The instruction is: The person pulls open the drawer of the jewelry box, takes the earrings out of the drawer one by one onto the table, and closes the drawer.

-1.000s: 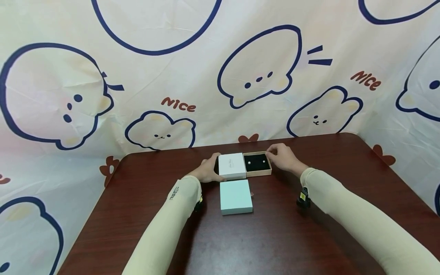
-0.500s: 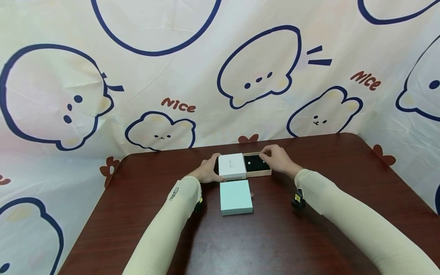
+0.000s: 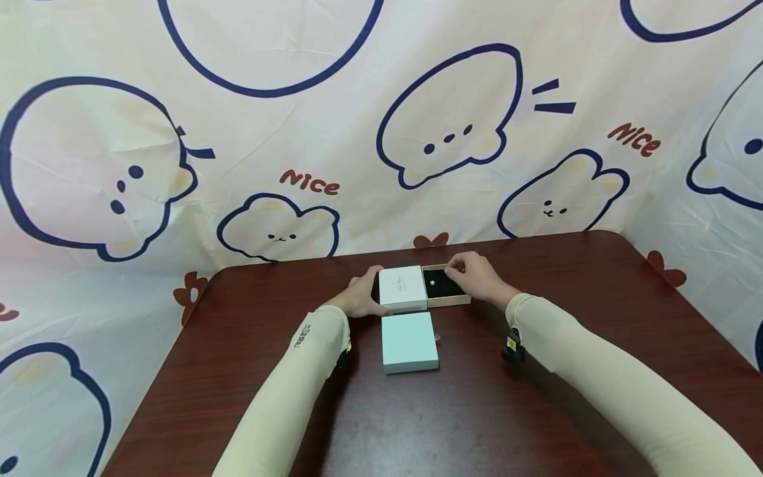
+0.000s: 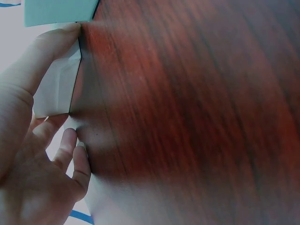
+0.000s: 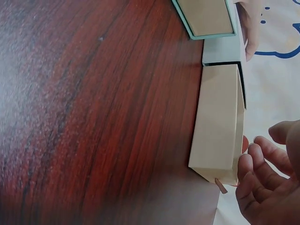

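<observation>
My left hand [image 3: 359,297] grips the white box sleeve [image 3: 402,287], thumb along the near side and fingers beyond the far one. A beige drawer [image 5: 214,124] is slid out of the sleeve's right end, with a small ribbon tab [image 5: 221,185] on its end. Inside lies a black pad [image 3: 438,290] bearing a white pearl-like stud [image 3: 432,283]. My right hand [image 3: 479,275] hovers over the drawer's right part, fingers bent and thumb apart from them in the right wrist view. It hides the pad's right side and the second stud there.
A mint-green box piece [image 3: 409,342] lies just in front of the sleeve; its beige inner face [image 5: 206,18] shows in the right wrist view. Everything rests on a dark brown wooden table [image 3: 465,417]. A white cloth [image 3: 357,132] with cartoon drawings hangs behind it.
My right hand has moved left from the drawer's far right corner to over the pad, covering the right stud. My left hand, the sleeve and the mint-green piece have stayed put.
</observation>
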Available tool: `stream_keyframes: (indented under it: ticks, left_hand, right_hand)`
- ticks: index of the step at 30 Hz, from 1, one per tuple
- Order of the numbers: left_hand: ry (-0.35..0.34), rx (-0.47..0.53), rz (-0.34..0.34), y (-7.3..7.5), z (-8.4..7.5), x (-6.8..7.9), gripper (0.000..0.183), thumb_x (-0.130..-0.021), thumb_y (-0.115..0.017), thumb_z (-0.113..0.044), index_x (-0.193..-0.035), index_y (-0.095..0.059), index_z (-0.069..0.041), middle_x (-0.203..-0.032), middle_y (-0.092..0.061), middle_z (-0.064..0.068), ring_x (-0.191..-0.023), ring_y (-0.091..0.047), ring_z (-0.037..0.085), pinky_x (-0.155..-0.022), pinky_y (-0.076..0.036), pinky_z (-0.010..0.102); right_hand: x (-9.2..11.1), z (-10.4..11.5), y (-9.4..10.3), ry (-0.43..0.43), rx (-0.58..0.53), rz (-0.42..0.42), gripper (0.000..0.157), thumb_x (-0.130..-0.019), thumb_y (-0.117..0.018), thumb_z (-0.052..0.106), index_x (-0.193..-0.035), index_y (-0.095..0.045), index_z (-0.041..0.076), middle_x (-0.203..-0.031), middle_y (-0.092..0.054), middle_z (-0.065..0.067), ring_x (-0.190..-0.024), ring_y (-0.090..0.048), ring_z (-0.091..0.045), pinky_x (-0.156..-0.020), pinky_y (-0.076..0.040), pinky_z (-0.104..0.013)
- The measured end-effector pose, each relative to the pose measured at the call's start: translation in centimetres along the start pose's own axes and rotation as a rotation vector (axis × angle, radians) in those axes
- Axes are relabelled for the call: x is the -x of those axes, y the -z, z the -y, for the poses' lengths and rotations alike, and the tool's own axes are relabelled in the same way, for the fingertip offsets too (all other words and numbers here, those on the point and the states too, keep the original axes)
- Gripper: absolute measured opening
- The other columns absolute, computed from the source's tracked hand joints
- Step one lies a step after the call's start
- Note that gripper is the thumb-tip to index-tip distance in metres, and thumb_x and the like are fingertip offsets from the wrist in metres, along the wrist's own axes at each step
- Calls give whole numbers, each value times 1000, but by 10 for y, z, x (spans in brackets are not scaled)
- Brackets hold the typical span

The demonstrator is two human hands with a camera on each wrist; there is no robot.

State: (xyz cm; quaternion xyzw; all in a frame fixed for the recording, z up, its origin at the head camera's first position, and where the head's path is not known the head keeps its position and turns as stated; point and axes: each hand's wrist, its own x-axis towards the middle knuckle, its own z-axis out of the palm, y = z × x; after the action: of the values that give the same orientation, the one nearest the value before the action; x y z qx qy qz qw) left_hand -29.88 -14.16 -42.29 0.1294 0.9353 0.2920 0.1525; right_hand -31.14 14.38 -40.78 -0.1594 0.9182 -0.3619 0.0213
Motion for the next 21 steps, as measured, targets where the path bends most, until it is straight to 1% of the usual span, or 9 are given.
stream_keyframes:
  ticks: [12, 21]
  left_hand:
    - [-1, 3, 4, -1, 0, -1, 102, -85, -82, -25, -161, -16, -14, -148, -44, 18, -141, -32, 37, -112, -36, 53]
    - [-15, -1, 9, 0, 1, -3, 102, -84, -83, -27, -160, -17, -13, -149, -45, 18, -140, -32, 38, -112, -35, 53]
  right_hand:
    - [-1, 5, -2, 16, -13, 14, 24, -103, -56, 18, -111, -71, 0, -97, -70, -12, -83, -58, -22, -76, -48, -33]
    - [-5, 6, -6, 38, -12, 17, 23, -102, -56, 17, -108, -72, 1, -96, -69, -11, -81, -58, -20, -74, -47, -32]
